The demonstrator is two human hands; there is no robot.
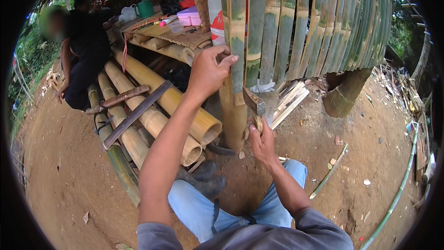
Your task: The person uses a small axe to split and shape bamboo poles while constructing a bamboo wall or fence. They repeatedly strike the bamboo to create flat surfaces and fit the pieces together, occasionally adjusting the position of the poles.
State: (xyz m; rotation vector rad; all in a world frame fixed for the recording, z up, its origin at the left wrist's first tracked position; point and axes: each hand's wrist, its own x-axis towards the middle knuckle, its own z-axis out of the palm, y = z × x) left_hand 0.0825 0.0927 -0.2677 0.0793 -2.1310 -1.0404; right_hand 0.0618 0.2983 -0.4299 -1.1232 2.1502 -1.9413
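Observation:
At the left end of a wall of upright green bamboo slats [286, 23], my left hand [209, 71] is closed round the edge of the outermost bamboo slat [237, 23]. Its thumb presses on the slat's face; whether a nail is pinched there I cannot tell. Lower down, my right hand [262, 142] grips the short wooden handle of a hammer [255, 103]. The hammer's metal head is raised beside the slat's lower end, in front of a thick post [233, 122]. Red and white sheeting [214, 4] shows behind the slats' left edge.
Thick bamboo poles [148, 115] form a low bench at the left, where a person in dark clothes [88, 55] sits. A table [162, 34] behind holds a pink box [189, 16] and a green bucket [145, 8]. Split wood [290, 102] and a thin bamboo strip [329, 171] lie on the dirt.

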